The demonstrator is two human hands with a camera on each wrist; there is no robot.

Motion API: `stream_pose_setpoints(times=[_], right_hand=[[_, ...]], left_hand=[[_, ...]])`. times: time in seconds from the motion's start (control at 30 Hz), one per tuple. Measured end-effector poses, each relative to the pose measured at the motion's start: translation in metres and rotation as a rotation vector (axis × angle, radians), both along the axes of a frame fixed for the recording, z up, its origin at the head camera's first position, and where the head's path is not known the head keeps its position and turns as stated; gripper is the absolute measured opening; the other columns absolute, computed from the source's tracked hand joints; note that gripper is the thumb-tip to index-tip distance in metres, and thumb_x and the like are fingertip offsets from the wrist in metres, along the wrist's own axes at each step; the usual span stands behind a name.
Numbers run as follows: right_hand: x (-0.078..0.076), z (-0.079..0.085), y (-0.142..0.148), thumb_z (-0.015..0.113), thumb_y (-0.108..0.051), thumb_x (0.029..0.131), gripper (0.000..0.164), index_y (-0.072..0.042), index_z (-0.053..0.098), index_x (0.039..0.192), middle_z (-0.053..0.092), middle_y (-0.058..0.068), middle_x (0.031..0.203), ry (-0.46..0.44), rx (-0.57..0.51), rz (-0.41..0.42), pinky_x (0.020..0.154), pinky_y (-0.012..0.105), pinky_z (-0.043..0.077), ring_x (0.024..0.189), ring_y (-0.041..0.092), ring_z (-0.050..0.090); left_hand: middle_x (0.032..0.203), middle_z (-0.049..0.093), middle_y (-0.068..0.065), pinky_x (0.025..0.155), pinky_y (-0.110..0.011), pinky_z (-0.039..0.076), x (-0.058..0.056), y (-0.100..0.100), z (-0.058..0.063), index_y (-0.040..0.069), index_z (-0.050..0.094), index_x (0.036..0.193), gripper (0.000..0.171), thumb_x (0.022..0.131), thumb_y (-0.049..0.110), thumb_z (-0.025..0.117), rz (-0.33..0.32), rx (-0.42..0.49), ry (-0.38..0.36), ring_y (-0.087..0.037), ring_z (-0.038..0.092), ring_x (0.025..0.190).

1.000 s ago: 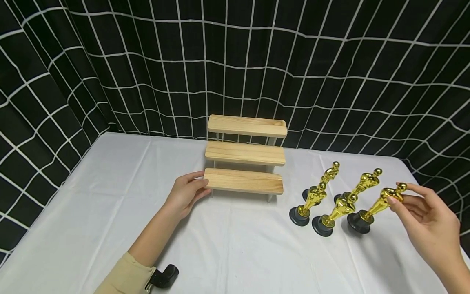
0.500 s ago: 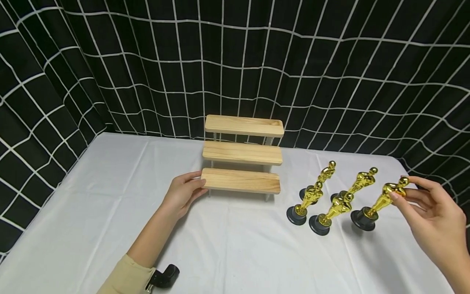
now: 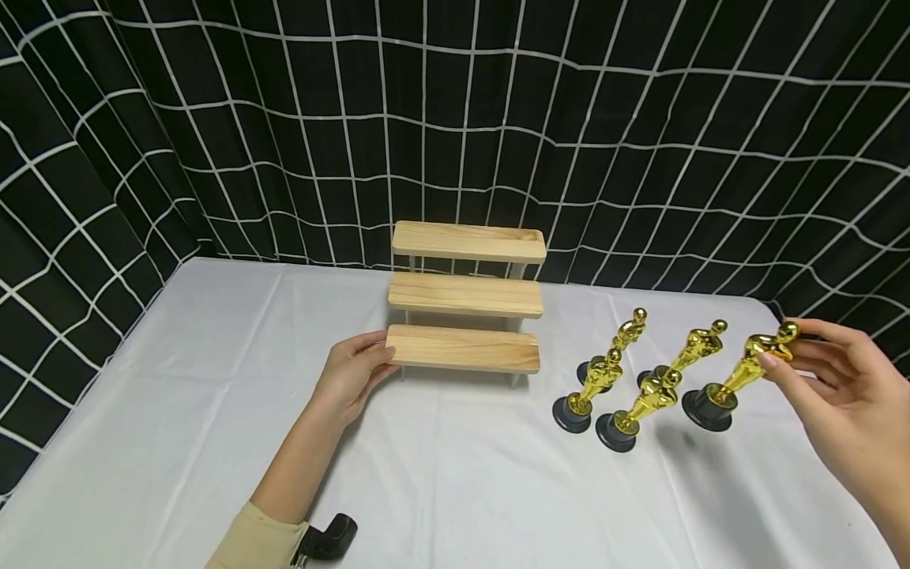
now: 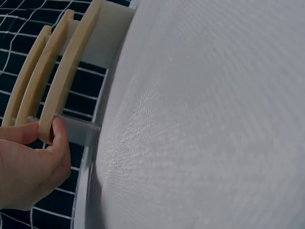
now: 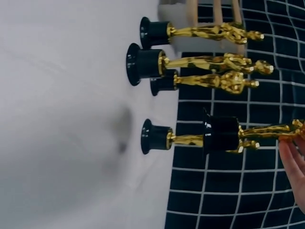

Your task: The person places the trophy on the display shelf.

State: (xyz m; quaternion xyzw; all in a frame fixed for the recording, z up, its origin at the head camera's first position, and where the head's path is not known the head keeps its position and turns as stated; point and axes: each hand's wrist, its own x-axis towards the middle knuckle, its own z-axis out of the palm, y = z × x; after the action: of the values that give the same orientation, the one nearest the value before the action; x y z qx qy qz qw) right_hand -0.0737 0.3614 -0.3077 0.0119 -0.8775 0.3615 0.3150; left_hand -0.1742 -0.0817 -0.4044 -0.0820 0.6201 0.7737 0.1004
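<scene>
My left hand (image 3: 353,379) pinches the left end of the lowest board of a three-tier wooden display stand (image 3: 462,349); in the left wrist view the thumb and fingers close round that board's end (image 4: 61,90). At the right, my right hand (image 3: 846,387) holds a gold trophy statuette (image 3: 750,365) by its upper body. Its black round base (image 5: 222,133) hangs above the cloth, with a shadow below. Several matching statuettes (image 3: 650,399) stand upright on the table just left of the held one.
A white cloth covers the table (image 3: 455,482). Behind it hangs a black curtain with a white grid (image 3: 469,118). A black strap piece (image 3: 330,539) sits at the left sleeve (image 3: 257,539). All three boards of the stand carry nothing.
My right hand has lifted its statuette off the table and moved slightly up and right. The left hand keeps its hold on the stand. The whole view has shifted a little.
</scene>
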Motion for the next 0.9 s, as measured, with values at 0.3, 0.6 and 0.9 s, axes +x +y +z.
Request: stream_pose_setpoints(times=[0.3,0.6,0.9], right_hand=[[-0.003,0.014,-0.006,0.068,0.016,0.086,0.053,-0.001,0.056,0.135,0.057,-0.024,0.105,0.003,0.032,-0.002,0.082,-0.004,0.047,0.092,-0.011,0.057],[-0.010,0.032,-0.013,0.068,0.017,0.086,0.053,-0.003,0.057,0.134,0.060,-0.024,0.105,0.026,0.020,0.047,0.081,-0.001,0.050,0.091,-0.010,0.059],[-0.014,0.044,-0.022,0.068,0.014,0.087,0.054,-0.005,0.056,0.136,0.059,-0.024,0.105,0.026,0.040,0.053,0.080,-0.002,0.049,0.090,-0.011,0.059]], left_hand=[[0.141,0.044,-0.033,0.090,-0.019,0.059,0.002,0.000,-0.001,-0.018,0.042,0.139,0.043,0.099,-0.008,0.051,0.001,0.003,0.005,-0.022,0.059,0.107],[0.140,0.045,-0.032,0.091,-0.019,0.059,0.002,0.000,-0.001,-0.018,0.042,0.140,0.043,0.099,-0.007,0.052,0.002,0.001,0.004,-0.023,0.059,0.109],[0.139,0.045,-0.032,0.088,-0.017,0.059,0.001,-0.001,-0.002,-0.019,0.042,0.139,0.042,0.099,-0.008,0.052,-0.002,0.017,0.010,-0.016,0.061,0.100]])
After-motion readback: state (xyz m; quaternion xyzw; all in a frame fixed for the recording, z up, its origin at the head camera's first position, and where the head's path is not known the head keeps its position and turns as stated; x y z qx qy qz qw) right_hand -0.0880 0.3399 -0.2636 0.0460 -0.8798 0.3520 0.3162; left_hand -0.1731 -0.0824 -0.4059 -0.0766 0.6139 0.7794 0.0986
